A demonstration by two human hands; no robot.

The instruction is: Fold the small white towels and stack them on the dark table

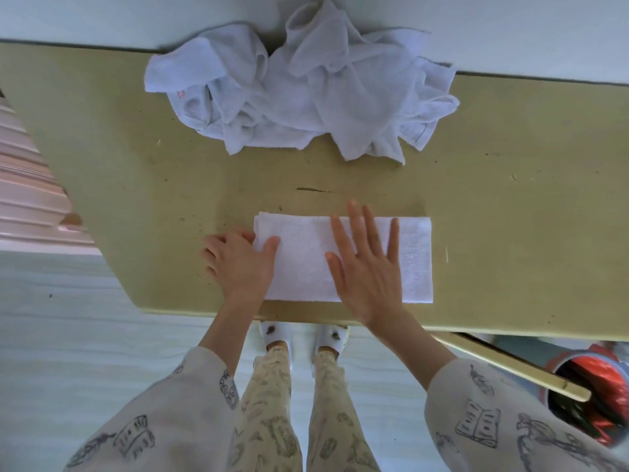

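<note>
A: How does the folded towel (306, 264) look?
B: A flat white rectangle at 6 o'clock on the table (136, 172), by its near edge

A: And the hands?
B: The right hand (369, 267) presses it, fingers straight; the left hand (240, 264) pinches its 9 o'clock edge

A: The rest?
B: The towel pile (303, 97) lies crumpled at 12 o'clock; a bin (592, 403) at 4 o'clock holds something shiny red

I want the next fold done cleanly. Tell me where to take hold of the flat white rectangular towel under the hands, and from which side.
Probably pinch the flat white rectangular towel at its free right short edge, coming from the right. That end lies bare on the table, while the right hand presses flat on the middle and the left hand grips the left edge.
</note>
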